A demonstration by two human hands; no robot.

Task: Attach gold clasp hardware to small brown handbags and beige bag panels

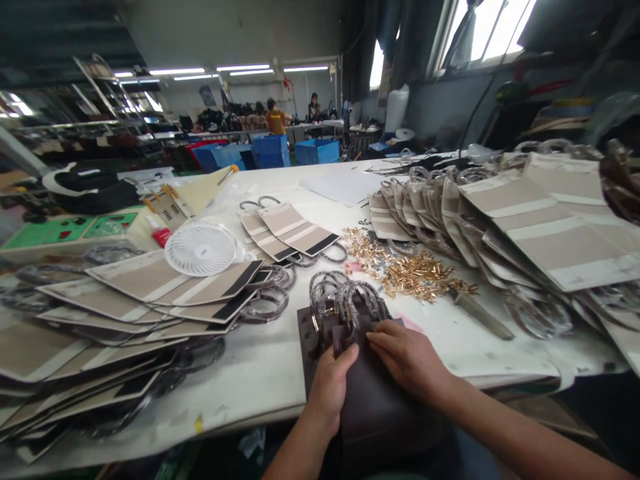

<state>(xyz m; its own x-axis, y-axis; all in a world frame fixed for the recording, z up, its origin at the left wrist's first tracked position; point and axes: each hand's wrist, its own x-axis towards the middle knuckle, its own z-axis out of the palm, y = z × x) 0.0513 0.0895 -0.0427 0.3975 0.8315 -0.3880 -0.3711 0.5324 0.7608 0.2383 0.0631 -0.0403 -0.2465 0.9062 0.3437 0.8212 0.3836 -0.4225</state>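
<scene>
Dark panel [373, 407] clamped in left hand [331, 383]; right hand [413, 357] bunched on top, hold unclear.

The dark brown bag [373, 393] looks like smooth leather, faintly sheened; its handles [349, 303] are wrapped in glossy, crinkled clear plastic. The loose fittings [417, 275] are shiny gold-toned metal — the fan [201, 250] smooth white plastic, the beige pieces [295, 228] matt and card-like, the table [270, 380] smooth.

- Dim overall, dark in top corners
- Lit by windows [500, 30], blown out at upper right, plus tube lights [177, 71] at back
- Brighter across table [265, 377]
- Smeared, stretched toward side edges
</scene>
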